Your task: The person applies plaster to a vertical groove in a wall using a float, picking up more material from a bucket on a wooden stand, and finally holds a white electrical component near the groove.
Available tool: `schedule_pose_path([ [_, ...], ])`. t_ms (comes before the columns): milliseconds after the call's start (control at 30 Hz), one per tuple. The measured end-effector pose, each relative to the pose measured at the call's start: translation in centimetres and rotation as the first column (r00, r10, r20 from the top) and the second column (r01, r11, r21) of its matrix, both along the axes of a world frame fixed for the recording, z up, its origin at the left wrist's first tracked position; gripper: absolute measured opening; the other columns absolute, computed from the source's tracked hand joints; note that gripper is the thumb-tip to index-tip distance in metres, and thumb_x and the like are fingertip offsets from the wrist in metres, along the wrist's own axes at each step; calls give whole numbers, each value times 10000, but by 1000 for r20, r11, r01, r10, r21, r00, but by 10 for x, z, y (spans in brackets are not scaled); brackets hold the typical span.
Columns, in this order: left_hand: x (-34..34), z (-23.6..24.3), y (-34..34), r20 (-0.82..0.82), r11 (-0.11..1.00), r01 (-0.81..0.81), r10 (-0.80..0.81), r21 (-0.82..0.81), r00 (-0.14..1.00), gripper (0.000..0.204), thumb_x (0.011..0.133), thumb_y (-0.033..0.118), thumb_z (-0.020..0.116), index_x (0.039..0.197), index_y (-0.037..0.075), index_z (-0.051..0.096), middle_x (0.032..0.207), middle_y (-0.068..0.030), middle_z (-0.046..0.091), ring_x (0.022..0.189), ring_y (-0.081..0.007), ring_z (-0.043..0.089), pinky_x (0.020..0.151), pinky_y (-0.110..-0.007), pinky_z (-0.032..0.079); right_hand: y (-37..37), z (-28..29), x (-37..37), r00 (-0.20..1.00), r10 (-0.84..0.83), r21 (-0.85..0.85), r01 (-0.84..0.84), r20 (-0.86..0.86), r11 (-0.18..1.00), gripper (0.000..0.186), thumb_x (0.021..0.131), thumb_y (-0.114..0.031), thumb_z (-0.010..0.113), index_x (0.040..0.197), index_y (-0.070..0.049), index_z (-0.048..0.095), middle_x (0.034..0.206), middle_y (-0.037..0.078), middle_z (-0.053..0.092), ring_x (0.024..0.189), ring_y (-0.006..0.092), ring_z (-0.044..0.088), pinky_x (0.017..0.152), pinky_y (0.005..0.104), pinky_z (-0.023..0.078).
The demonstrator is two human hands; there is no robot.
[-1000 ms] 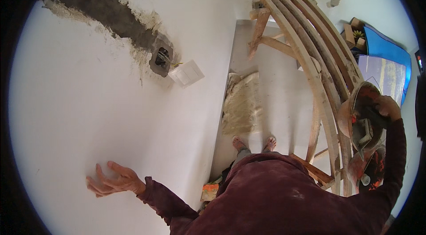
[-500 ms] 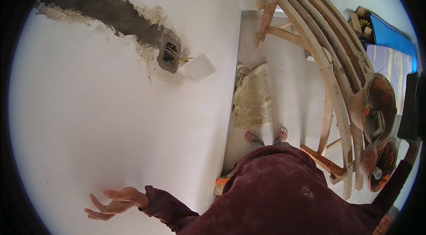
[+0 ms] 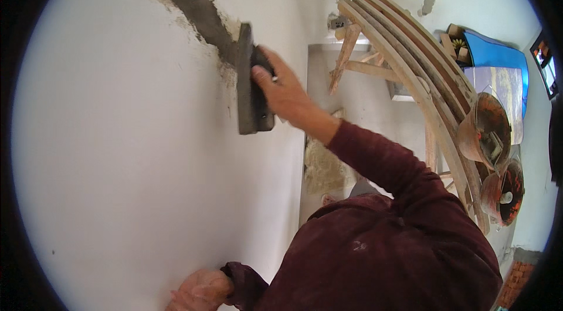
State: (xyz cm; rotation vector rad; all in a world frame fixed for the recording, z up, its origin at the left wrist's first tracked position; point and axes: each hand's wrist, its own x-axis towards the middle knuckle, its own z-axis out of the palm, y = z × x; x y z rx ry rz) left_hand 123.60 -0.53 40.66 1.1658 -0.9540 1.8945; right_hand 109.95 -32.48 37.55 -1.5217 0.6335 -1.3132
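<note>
My right hand grips a dark flat hand float, held upright over a long strip of dark grey patching on the white wall. The float and hand hide the lower end of the strip, so I cannot see the wall box there. My left hand is low at the wall; its fingers are partly cut off and indistinct, so their shape is unclear. My maroon sleeves and top fill the lower middle.
Curved timber planks rest on a wooden trestle at right, with two stained buckets at their near end. Blue sheeting and boxes stand beyond. A pale sack lies on the floor; exposed brick shows lower right.
My right hand has left the buckets at right and swung left to the wall, carrying the float. My left hand has moved down and rightward. The view has shifted.
</note>
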Motion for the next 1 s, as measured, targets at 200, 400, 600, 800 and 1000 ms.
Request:
schedule_pose_path([
  [200, 3, -5, 15, -19, 1000, -25, 25, -9, 1000, 356, 1016, 385, 377, 1155, 161, 615, 1277, -58, 594, 1410, -344, 323, 1169, -628, 88, -12, -32, 65, 984, -139, -194, 115, -115, 974, 524, 1008, -231, 468, 1423, 78, 380, 1401, 327, 464, 1345, 411, 438, 1132, 415, 333],
  [400, 4, -4, 17, 17, 986, -107, 106, 129, 994, 324, 1021, 315, 384, 1141, 139, 627, 1228, -55, 616, 1407, -363, 335, 1170, -623, 113, -17, -41, 60, 967, -135, -148, 105, -214, 983, 538, 1010, -244, 449, 1408, 109, 375, 1383, 362, 461, 1311, 455, 461, 1124, 429, 356],
  [600, 11, -10, -4, -10, 982, -99, 102, 161, 995, 324, 1019, 323, 387, 1148, 143, 623, 1251, -61, 593, 1412, -361, 325, 1172, -618, 110, -73, -9, 57, 980, 201, 329, -191, 4, 925, 558, 1001, -176, 447, 1445, 136, 317, 1474, 351, 367, 1428, 423, 325, 1186, 414, 237],
  [800, 13, -9, -21, -17, 975, -108, 114, 192, 993, 324, 1018, 331, 390, 1155, 147, 620, 1274, -67, 570, 1418, -358, 316, 1175, -614, 107, -5, -11, 51, 993, 43, -38, -48, -107, 998, 561, 1001, -157, 467, 1471, 98, 300, 1463, 334, 396, 1412, 409, 359, 1171, 410, 264],
  [1000, 10, -8, -34, -3, 971, -114, 118, 211, 993, 325, 1016, 339, 393, 1162, 152, 616, 1298, -72, 548, 1424, -355, 306, 1178, -610, 104, -15, -18, 50, 987, 101, -49, -108, -126, 993, 584, 1007, -149, 448, 1506, 85, 254, 1514, 299, 351, 1448, 377, 314, 1181, 389, 230],
])
